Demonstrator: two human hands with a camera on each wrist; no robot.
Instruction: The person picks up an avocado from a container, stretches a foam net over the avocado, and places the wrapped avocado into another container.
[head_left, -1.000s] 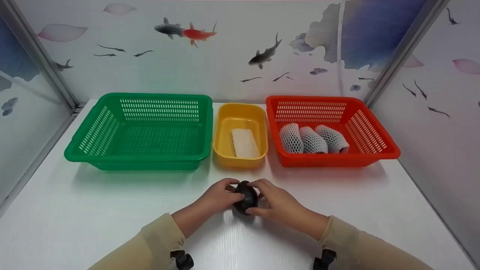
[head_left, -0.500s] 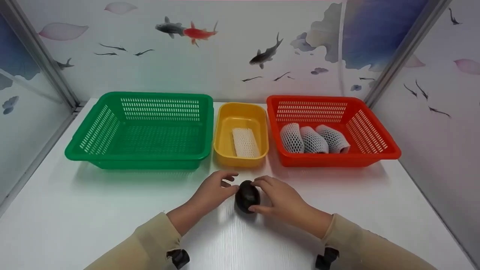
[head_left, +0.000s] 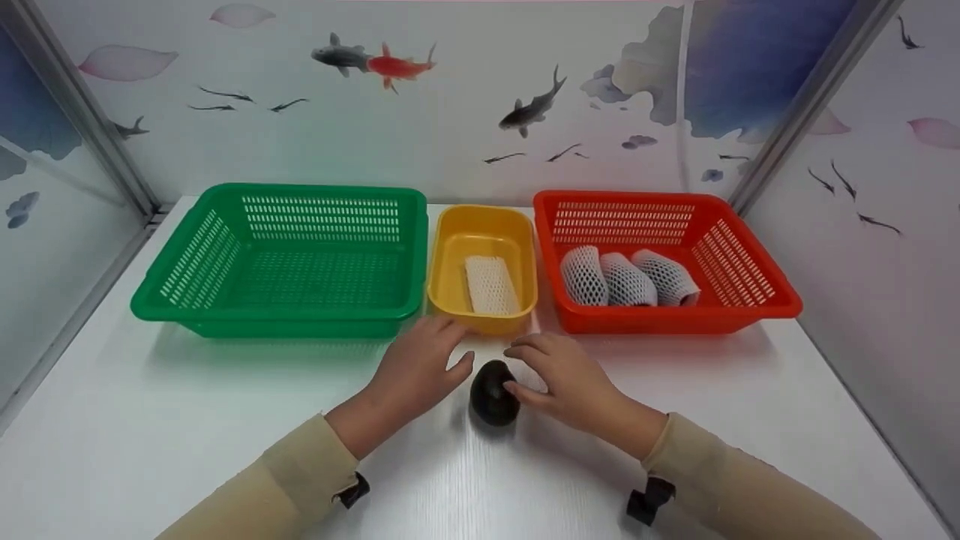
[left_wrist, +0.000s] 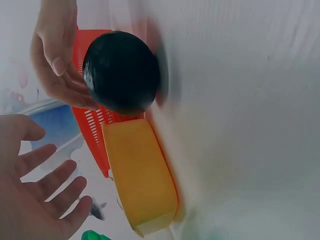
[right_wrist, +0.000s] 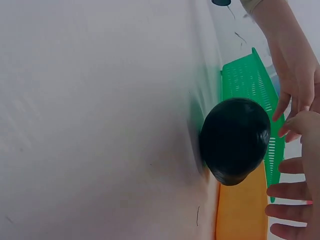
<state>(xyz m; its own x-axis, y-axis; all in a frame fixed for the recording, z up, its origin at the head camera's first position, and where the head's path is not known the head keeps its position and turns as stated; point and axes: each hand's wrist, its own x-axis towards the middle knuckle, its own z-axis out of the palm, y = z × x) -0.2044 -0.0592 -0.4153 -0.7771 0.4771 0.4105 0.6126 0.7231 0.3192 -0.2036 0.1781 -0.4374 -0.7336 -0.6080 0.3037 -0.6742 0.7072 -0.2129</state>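
A black, glossy, egg-shaped fruit (head_left: 491,399) stands on the white table in front of the yellow tray (head_left: 444,259). The left wrist view shows the same fruit (left_wrist: 120,72) smooth and dark, and the right wrist view gives it (right_wrist: 234,137) a narrower end. My left hand (head_left: 420,364) is over the table to its left, fingers extended toward the tray's front, holding nothing. My right hand (head_left: 574,382) is at the fruit's right side; its thumb overlaps the fruit in the head view, and contact is unclear. Its fingers are spread in the right wrist view.
A white foam net sleeve (head_left: 491,286) lies in the yellow tray. To the right, a red basket (head_left: 757,307) holds three pieces in white foam nets (head_left: 626,281). A green basket (head_left: 277,328) stands on the left. Printed walls enclose the back and sides.
Both hands have come off the fruit and moved forward, the left one farther, toward the yellow tray. The fruit stays almost where it was.
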